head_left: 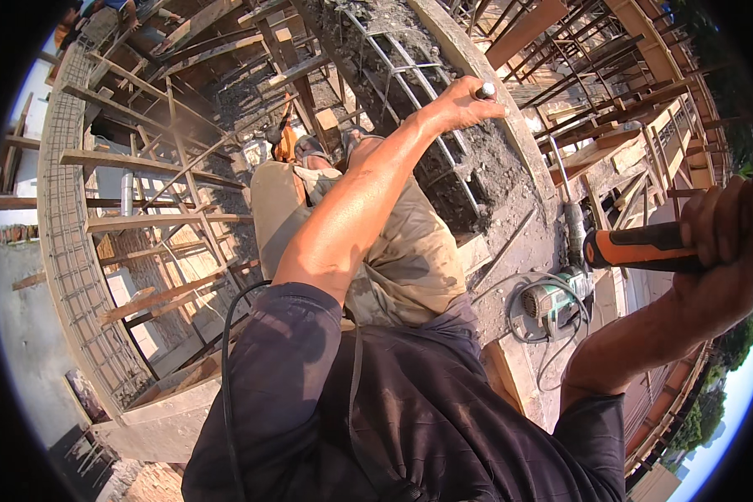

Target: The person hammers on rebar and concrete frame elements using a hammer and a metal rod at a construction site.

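My left arm reaches forward over my bent legs. My left hand (463, 104) is closed around a metal chisel (486, 89), of which only the shiny round end shows above the fist. Under it runs a rough, chipped concrete beam (498, 188) with exposed steel bars (431, 96) along its left side. Raised at the right, my right hand (719, 234) grips a hammer by its orange and black handle (640, 248). The butt of that handle points left, and the hammer's head is lost in the dark rim of the view.
A green power tool (555, 303) with a coiled cord lies on the concrete to my right. Timber props and planks (155, 167) cross the drop at left, beside a rebar-topped beam (71, 268). Formwork (615, 151) stands at right. Another person (130, 12) is at the far left.
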